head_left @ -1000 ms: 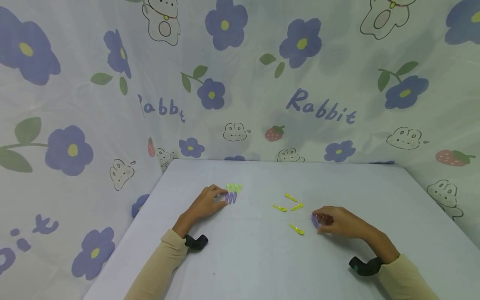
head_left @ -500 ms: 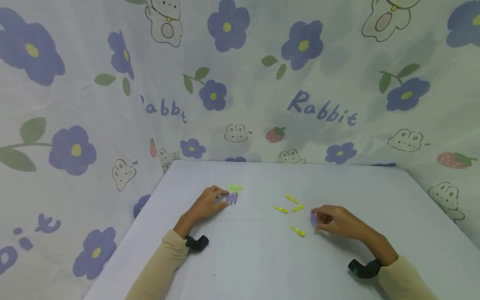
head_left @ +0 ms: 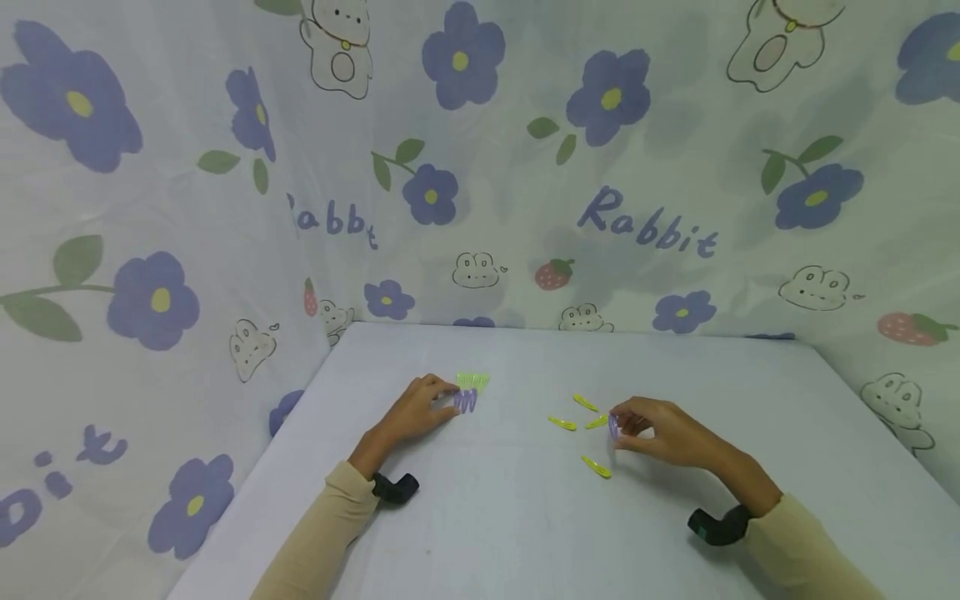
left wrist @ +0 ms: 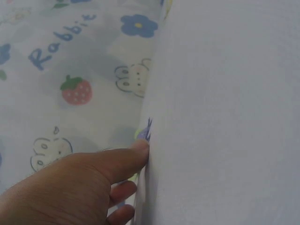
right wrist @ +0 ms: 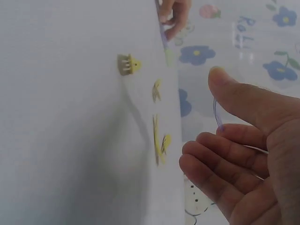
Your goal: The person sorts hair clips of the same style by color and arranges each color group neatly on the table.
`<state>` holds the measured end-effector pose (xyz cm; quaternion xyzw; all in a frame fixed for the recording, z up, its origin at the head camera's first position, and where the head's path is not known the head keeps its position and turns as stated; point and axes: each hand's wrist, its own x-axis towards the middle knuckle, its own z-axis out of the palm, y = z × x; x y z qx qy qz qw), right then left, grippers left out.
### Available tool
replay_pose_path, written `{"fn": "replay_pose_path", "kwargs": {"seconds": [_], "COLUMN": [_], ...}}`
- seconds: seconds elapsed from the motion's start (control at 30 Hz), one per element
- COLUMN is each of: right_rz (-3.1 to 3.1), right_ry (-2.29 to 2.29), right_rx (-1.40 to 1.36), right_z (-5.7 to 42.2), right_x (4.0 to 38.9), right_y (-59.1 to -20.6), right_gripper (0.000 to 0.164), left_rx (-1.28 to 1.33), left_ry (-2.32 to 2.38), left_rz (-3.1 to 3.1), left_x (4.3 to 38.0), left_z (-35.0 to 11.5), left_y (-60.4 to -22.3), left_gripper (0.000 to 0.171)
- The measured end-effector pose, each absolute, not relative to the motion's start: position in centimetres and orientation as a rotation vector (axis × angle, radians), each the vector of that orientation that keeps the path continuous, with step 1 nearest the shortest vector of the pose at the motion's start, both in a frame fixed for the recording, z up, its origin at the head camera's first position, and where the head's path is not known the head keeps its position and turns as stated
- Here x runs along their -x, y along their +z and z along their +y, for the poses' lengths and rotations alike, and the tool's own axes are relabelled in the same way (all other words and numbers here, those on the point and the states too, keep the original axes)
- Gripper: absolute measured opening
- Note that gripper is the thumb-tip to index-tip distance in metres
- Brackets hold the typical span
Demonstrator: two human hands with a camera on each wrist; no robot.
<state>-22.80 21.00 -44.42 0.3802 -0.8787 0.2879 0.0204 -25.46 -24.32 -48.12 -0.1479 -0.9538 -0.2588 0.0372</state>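
In the head view, my left hand (head_left: pixel 416 410) rests at the left end of a row of purple hair clips (head_left: pixel 467 402). Its index finger and thumb pinch the end clip top and bottom. Just behind this row lies another of light-green hair clips (head_left: pixel 472 382). My right hand (head_left: pixel 667 429) holds one purple hair clip (head_left: pixel 613 427) between thumb and a finger, above the table; that clip (right wrist: pixel 217 115) shows edge-on in the right wrist view. Left of the right hand are scattered yellow hair clips, including a near one (head_left: pixel 596 467) and a left one (head_left: pixel 562 423).
A white table (head_left: pixel 495 517) bears all the clips. Printed cloth (head_left: pixel 510 167) with flowers and rabbits hangs behind and at both sides. Black wrist cameras (head_left: pixel 396 489) sit on both wrists.
My right hand has moved a little left and away from me with the purple hair clip, closer to the yellow ones. My left hand stays at the row.
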Motion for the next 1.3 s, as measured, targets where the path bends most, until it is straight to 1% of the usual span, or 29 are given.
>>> {"fn": "replay_pose_path", "kwargs": {"seconds": [0.23,0.4,0.67,0.9,1.3], "right_rz": [-2.745,-2.724,-2.665,-2.659,-2.747], "right_ry": [0.887,0.911,0.955,0.938,0.962], "right_rx": [-1.175,-1.173,-1.151,-1.196,-1.137], "right_z": [18.8,16.7,13.1,10.3,6.0], "right_x": [24.0,25.1,26.5,27.5,28.8], "right_y": [-43.3,-42.8,-43.1,-43.7,-44.8], "right_gripper": [0.040,0.042,0.045,0.049,0.050], "left_rx": [0.463,0.462,0.454,0.432,0.427], "left_ry": [-0.777,-0.770,-0.788,-0.802,-0.790], "left_rz": [-2.919,-2.916,-2.933,-2.941,-2.945], "left_x": [25.5,25.5,25.6,25.4,25.4], "left_z": [-24.3,-24.3,-24.2,-24.2,-24.1], "left_y": [-48.3,-48.1,-48.0,-48.2,-48.0], "left_gripper": [0.042,0.042,0.042,0.042,0.042]}}
